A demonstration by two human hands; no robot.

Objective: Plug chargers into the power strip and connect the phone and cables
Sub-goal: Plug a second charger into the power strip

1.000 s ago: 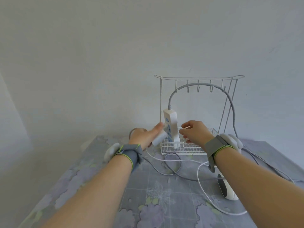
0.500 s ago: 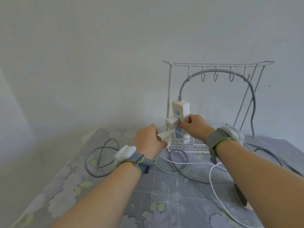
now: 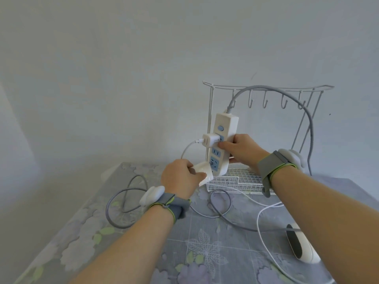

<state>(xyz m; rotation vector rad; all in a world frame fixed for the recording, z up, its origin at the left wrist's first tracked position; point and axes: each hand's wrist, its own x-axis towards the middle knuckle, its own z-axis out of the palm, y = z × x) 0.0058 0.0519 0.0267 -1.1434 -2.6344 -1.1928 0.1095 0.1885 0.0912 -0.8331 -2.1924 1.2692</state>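
The strip (image 3: 227,124) stands upright at the far right, its foot on the basket of one wire rack (image 3: 266,88). The right grip (image 3: 241,149) is curled round its middle. There are two chargers. The plugged charger (image 3: 210,140) sits in the top socket, trailing a thin white lead (image 3: 185,152). The second charger (image 3: 203,173) is pinched in the left grip (image 3: 178,177) against the strip's lowest socket. A grey cord (image 3: 307,113) arches from the strip's top. On the counter (image 3: 205,242) lie a looped grey cable (image 3: 114,201), one white cable (image 3: 259,222) and a white oval device (image 3: 303,249) at the near right.
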